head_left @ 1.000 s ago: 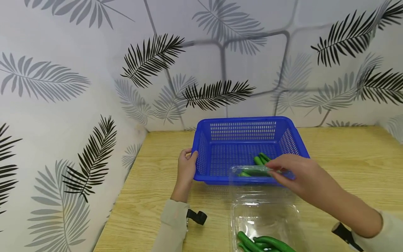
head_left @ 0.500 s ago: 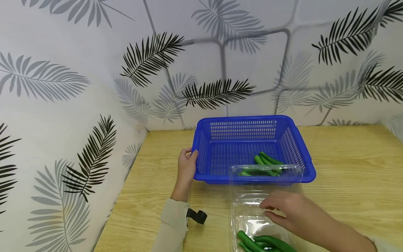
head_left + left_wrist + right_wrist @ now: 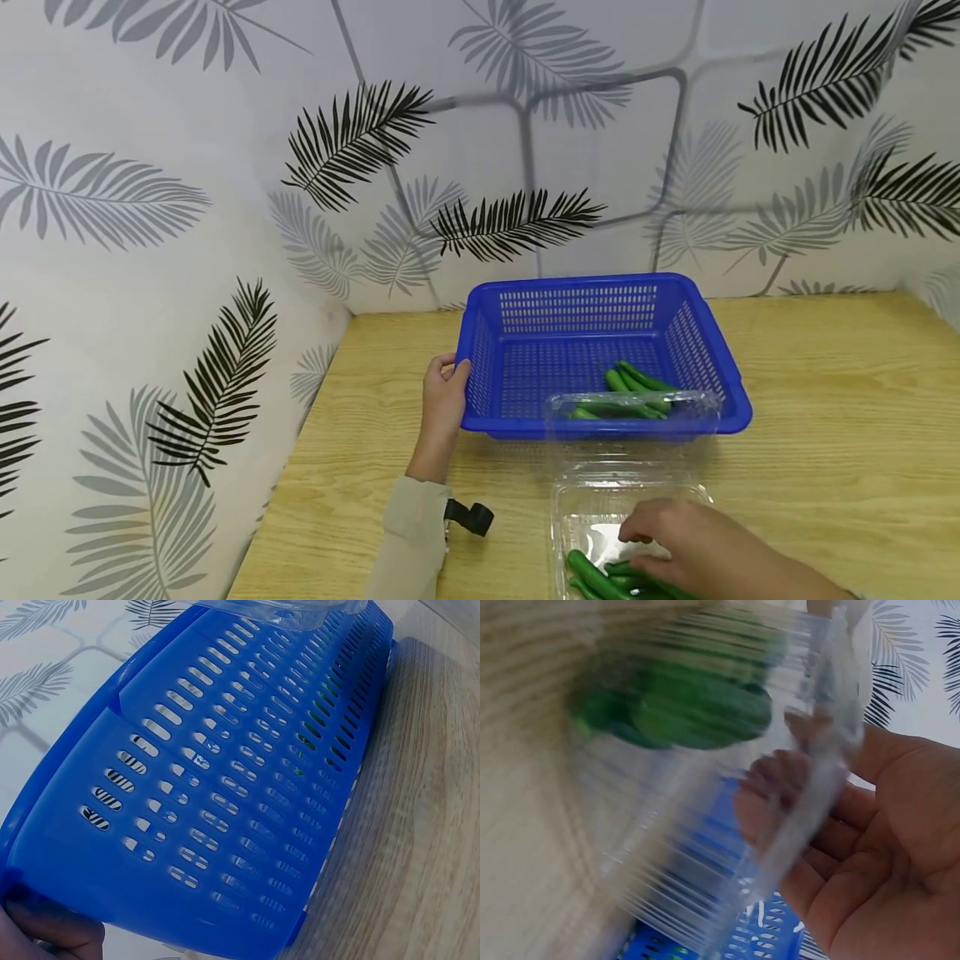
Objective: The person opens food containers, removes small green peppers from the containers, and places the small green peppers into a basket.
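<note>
My left hand [image 3: 444, 398] grips the left rim of a blue plastic basket [image 3: 577, 284], thumb over the edge; the left wrist view shows the fingers [image 3: 64, 930] under its corner. Inside the basket, at the front right, lie several long green peppers [image 3: 637, 385]. A clear plastic clamshell box [image 3: 557, 533] stands open before it, with more green peppers [image 3: 592, 573] in its near part. Above these hovers my right hand [image 3: 693, 540], fingers loosely bent and holding nothing. The right wrist view shows that hand at the box's clear wall, beside blurred peppers [image 3: 697, 705].
The box's raised clear lid [image 3: 633, 417] overlaps the basket's front wall in the head view. A wooden table [image 3: 840, 400] lies under everything. The leaf-patterned wall [image 3: 480, 167] rises right behind the basket and along the left side.
My right hand has moved from over the basket's front right back toward me, down over the peppers in the clear box. The left hand keeps its grip on the basket rim.
</note>
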Motion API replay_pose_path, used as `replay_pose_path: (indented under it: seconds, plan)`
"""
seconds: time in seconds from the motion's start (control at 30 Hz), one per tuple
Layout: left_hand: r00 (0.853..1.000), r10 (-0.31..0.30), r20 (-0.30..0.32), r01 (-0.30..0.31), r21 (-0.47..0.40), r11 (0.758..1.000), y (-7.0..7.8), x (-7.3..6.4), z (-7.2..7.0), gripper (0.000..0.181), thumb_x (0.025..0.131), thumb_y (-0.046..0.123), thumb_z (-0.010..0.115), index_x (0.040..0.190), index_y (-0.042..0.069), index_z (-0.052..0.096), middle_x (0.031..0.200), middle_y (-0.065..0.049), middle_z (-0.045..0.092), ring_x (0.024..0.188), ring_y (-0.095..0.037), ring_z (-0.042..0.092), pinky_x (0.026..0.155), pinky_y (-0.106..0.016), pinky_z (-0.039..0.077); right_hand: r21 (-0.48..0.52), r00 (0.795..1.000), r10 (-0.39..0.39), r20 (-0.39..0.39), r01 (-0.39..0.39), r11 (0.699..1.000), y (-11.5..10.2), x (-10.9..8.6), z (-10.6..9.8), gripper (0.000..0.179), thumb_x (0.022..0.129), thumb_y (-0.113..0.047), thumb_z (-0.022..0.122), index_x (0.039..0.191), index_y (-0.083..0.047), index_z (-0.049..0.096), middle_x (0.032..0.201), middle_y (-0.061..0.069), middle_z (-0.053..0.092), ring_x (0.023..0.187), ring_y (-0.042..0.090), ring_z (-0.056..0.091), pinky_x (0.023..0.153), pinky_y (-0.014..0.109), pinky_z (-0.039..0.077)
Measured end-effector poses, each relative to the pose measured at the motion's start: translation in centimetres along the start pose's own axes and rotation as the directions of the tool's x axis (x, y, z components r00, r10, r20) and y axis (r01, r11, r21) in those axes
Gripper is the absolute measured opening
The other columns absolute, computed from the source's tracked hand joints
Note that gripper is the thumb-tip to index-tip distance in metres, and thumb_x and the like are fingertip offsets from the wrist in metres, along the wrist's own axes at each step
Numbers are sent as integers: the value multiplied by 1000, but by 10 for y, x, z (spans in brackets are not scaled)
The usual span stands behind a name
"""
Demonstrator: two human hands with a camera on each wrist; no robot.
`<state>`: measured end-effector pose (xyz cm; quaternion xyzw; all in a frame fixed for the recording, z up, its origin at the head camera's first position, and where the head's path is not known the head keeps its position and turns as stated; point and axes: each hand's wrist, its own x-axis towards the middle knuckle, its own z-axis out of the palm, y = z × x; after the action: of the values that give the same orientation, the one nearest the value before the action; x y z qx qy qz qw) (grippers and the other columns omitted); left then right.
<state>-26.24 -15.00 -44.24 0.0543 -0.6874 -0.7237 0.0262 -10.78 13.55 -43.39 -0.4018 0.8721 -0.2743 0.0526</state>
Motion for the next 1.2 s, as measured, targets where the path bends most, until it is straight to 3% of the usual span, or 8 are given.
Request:
replay_pose_path:
  seconds: [0.17, 0.37, 0.67, 0.83, 1.03, 1.1, 1.2]
  plan:
    - [1000, 16, -14, -16, 10, 1000, -4, 1, 0, 33, 96, 20, 51, 120, -1, 47, 103, -28, 59, 88, -42, 60, 65, -40, 53, 55, 995, 71, 73, -75, 996, 3, -3, 7, 6, 82, -15, 70, 85, -19, 67, 77, -21, 51, 67, -4, 47, 56, 20, 45]
    - [1000, 15, -13, -14, 17, 1000, -5, 1, -1, 31, 96, 20, 51, 120, 0, 47, 103, -27, 59, 88, -41, 61, 65, -40, 53, 71, 985, 100, 139, -111, 991, 6, -7, 9, 9, 80, -17, 71, 87, -20, 66, 77, -22, 51, 66, -4, 46, 55, 20, 43]
    - [999, 52, -1, -52, 19, 998, -4, 0, -1, 30, 96, 21, 50, 118, 1, 48, 100, -24, 61, 83, -36, 62, 64, -39, 53, 149, 949, 221, 223, -257, 955, 5, -12, 1, 10, 82, -19, 69, 89, -24, 64, 77, -22, 51, 67, -3, 48, 57, 21, 45]
    - [996, 85, -7, -85, 14, 996, -5, -1, -1, 29, 95, 22, 52, 114, 0, 48, 94, -21, 62, 77, -30, 64, 60, -36, 53, 137, 973, 195, 124, -211, 968, -1, -12, -9, 8, 85, -24, 68, 92, -23, 63, 82, -22, 52, 72, -3, 49, 59, 22, 47]
    - [999, 33, -16, -32, 33, 999, -3, 0, 0, 31, 96, 21, 51, 118, 1, 48, 99, -24, 61, 84, -36, 62, 64, -38, 53, 125, 988, 123, -88, -112, 986, -8, -9, -31, 17, 84, -12, 67, 98, -19, 63, 88, -17, 60, 75, -2, 55, 59, 21, 50]
    - [1000, 19, -9, -19, 30, 999, -2, 1, -1, 32, 96, 21, 51, 120, 0, 47, 101, -25, 60, 87, -39, 61, 65, -40, 53, 101, 979, 54, -194, -35, 994, -10, -8, -39, 23, 81, -5, 68, 100, -17, 62, 88, -13, 62, 75, 0, 57, 59, 19, 50]
    - [1000, 3, 9, -3, 18, 1000, 2, -1, -2, 34, 97, 19, 50, 123, -2, 45, 104, -28, 59, 90, -43, 59, 68, -43, 53, 45, 938, -44, -345, 63, 997, -11, -6, -53, 36, 74, 4, 71, 102, -15, 61, 90, -9, 62, 75, 3, 59, 60, 15, 49]
